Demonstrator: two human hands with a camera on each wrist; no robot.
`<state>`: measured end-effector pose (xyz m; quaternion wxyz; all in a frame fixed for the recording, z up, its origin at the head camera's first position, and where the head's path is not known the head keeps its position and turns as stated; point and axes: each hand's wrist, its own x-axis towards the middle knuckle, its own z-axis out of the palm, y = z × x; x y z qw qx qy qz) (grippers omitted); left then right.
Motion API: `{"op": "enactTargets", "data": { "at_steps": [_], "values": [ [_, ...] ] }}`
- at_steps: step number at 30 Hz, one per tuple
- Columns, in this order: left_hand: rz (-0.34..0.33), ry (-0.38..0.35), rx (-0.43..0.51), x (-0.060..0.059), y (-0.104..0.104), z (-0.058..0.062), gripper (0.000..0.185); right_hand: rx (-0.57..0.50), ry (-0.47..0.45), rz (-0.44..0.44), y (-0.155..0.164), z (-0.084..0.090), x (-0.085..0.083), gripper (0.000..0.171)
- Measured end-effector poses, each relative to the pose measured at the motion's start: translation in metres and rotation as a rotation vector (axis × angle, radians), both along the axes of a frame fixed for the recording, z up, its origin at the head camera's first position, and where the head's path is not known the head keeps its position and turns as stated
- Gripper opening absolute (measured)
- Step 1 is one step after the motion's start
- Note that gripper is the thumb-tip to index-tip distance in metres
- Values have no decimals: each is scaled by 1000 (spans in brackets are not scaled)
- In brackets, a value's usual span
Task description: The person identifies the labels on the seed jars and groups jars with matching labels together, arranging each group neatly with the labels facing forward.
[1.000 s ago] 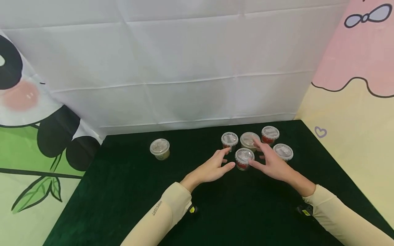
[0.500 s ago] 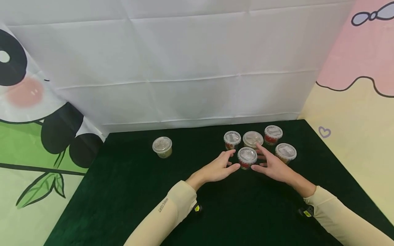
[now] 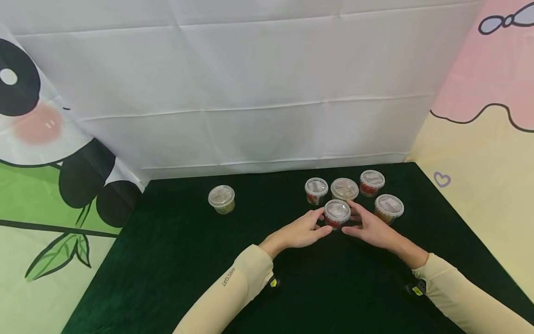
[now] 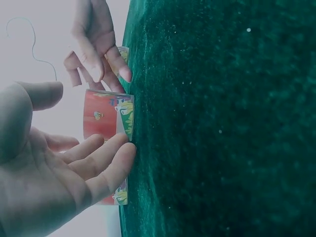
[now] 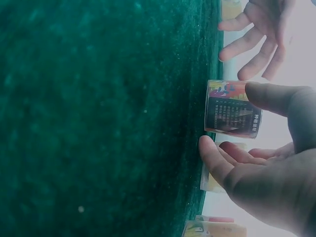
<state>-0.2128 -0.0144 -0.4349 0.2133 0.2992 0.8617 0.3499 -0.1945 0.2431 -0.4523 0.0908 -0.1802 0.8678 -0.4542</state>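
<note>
Both arms wear long, close-fitting cream-coloured sleeves that end at the wrists, the left sleeve [image 3: 233, 290] printed with small dark lettering. A small black device with a yellow-green mark [image 3: 273, 282] sits under each wrist. The hands are bare.

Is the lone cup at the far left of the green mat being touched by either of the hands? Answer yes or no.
No: the lone cup stands apart at the left, while both hands flank the near cup in the cluster.
</note>
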Motion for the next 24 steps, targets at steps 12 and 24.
{"op": "enactTargets", "data": {
  "at_steps": [12,24],
  "values": [
    [-4,-10,-11,-2,-3,-4,71,6,5,19,-4,1,-3,80],
    [-18,-2,-17,-5,-4,-3,67,6,20,17,-5,-2,-8,77]
  ]
}}
